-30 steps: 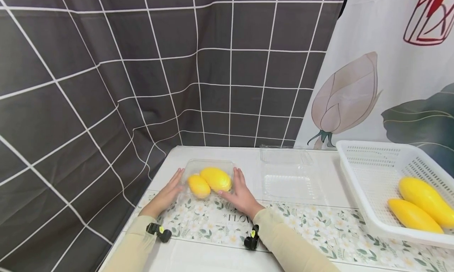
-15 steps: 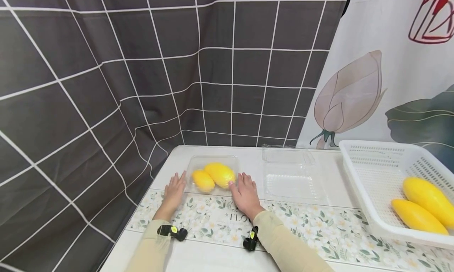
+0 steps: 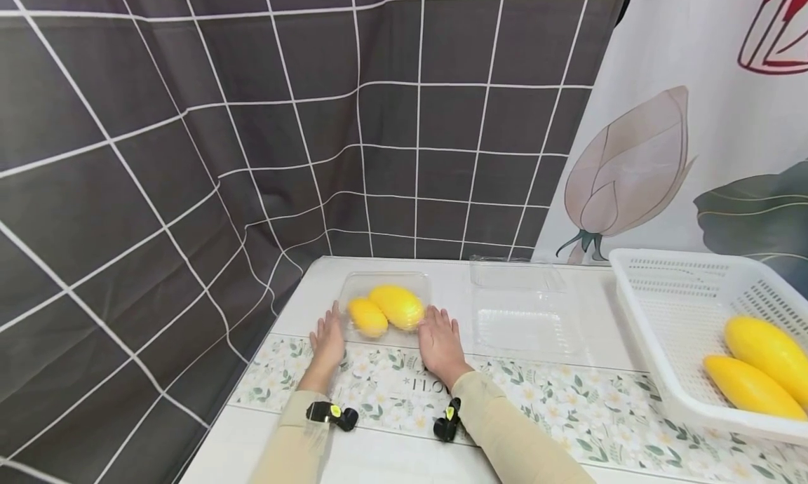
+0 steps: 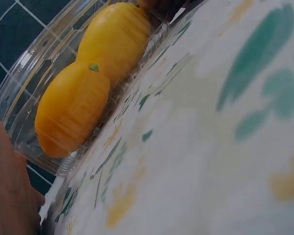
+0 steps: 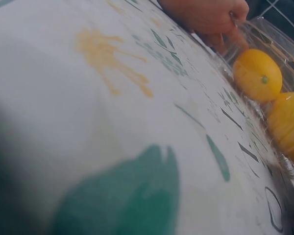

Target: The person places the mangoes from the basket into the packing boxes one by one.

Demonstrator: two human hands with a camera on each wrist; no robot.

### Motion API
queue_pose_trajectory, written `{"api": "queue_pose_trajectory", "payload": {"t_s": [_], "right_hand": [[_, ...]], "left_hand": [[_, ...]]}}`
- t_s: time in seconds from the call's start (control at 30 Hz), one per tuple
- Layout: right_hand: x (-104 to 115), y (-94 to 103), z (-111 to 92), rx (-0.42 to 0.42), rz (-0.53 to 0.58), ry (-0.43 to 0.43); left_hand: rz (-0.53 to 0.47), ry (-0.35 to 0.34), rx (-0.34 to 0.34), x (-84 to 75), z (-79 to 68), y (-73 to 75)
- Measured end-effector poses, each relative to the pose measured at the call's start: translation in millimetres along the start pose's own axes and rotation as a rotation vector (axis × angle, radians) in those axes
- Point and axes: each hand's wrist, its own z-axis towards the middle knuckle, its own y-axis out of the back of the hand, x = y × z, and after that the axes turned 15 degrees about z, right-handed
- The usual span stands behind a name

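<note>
Two yellow fruits (image 3: pixel 396 306) lie side by side in the clear box (image 3: pixel 362 285), which, we see, has slid slightly farther back over the past second and now rests near the far left corner of the table (image 3: pixel 404 463). The left hand (image 3: pixel 327 340) lies along the box's left side, fingers straight; the right hand (image 3: pixel 440 344) lies at its near right corner, fingers also straight, its thumb drawn in from the near edge. Neither hand pinches anything, and we cannot tell how firmly either presses. We take this as the box being nudged into place, with little adjusting left. Farther right we see an open clear container (image 3: pixel 517 326), then the white basket (image 3: pixel 669 280) holding two more fruits (image 3: pixel 751 386)
</note>
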Motion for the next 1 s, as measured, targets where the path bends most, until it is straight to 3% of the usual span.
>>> {"api": "queue_pose_trajectory", "payload": {"t_s": [0.4,0.77,1.0], "right_hand": [[2.0,-2.0,4.2,-0.004,0.027,-0.025],[5.0,-1.6,4.9,-0.029,0.052,-0.031],[5.9,-5.0,6.1,-0.064,0.079,-0.051]], "left_hand": [[0.071,0.019,-0.047,-6.9,-1.6,-1.0],[-0.011,0.079,-0.050,-11.6,-0.5,-5.4],[-0.016,0.072,-0.091,-11.8,-1.6,-7.7]]}}
